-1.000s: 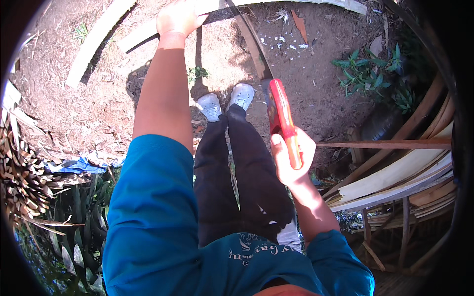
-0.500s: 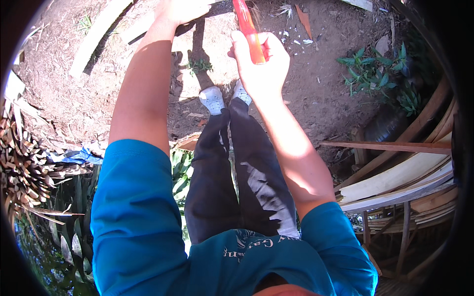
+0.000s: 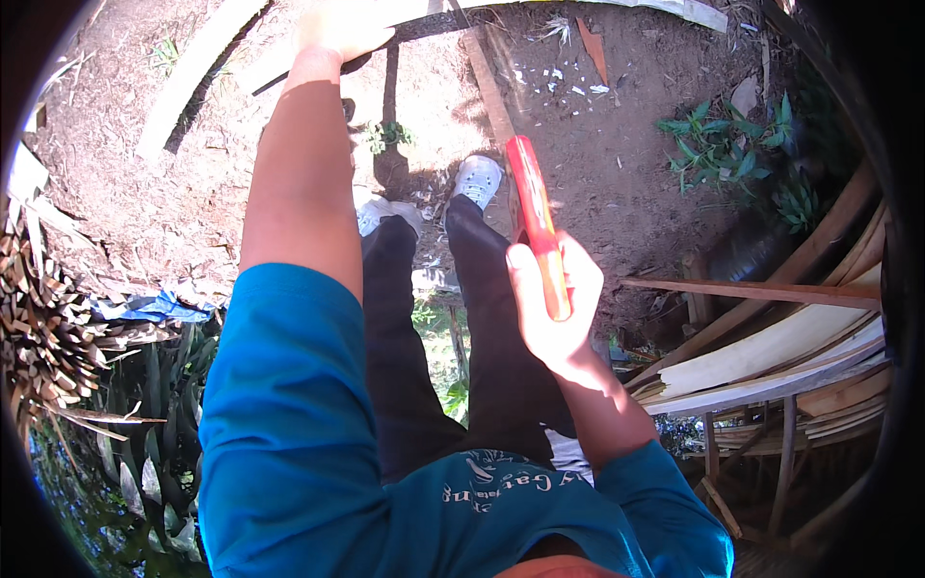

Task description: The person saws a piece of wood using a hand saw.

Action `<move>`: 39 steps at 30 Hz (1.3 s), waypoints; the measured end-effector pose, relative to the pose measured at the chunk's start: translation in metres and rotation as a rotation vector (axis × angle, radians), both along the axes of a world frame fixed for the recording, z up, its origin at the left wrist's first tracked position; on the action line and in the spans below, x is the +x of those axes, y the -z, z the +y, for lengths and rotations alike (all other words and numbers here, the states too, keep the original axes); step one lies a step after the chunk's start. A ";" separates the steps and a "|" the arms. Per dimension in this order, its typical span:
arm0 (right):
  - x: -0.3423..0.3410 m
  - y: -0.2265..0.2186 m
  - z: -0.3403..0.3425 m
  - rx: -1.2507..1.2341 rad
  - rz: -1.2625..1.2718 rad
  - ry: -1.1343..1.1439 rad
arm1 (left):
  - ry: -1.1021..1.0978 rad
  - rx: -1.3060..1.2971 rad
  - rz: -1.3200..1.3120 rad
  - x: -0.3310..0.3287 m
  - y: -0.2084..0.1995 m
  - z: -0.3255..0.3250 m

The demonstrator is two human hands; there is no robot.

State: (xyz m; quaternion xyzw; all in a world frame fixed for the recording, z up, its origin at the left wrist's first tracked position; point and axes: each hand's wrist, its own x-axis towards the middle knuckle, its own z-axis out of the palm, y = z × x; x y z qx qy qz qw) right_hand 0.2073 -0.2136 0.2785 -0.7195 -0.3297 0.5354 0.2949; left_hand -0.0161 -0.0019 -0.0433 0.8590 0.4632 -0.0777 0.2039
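A saw with a red handle [image 3: 541,231] is in my right hand [image 3: 564,303], fingers wrapped round the handle's near end. Its long narrow blade [image 3: 489,91] slants away up to a pale wooden plank [image 3: 559,2] at the top edge of the view. My left hand [image 3: 337,34] holds that plank, thumb along its near side; bright sun washes out the other fingers. The plank's far left part and the blade's tip lie at or beyond the picture's edge.
A curved pale strip [image 3: 193,77] lies on the dirt at upper left. Cut sticks [image 3: 43,328] are piled at left, beside blue cloth [image 3: 164,306]. Green weeds [image 3: 732,135] grow at right, above stacked wooden strips [image 3: 771,356]. White chips [image 3: 568,82] dot the ground.
My right hand has drawn the saw back toward my body, so its blade now shows. The left hand stays at the plank, more of which is visible. My feet and legs have shifted apart.
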 end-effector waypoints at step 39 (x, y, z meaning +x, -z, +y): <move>-0.027 -0.019 -0.045 -0.195 -0.122 0.173 | -0.308 -0.362 -0.764 -0.012 0.014 -0.033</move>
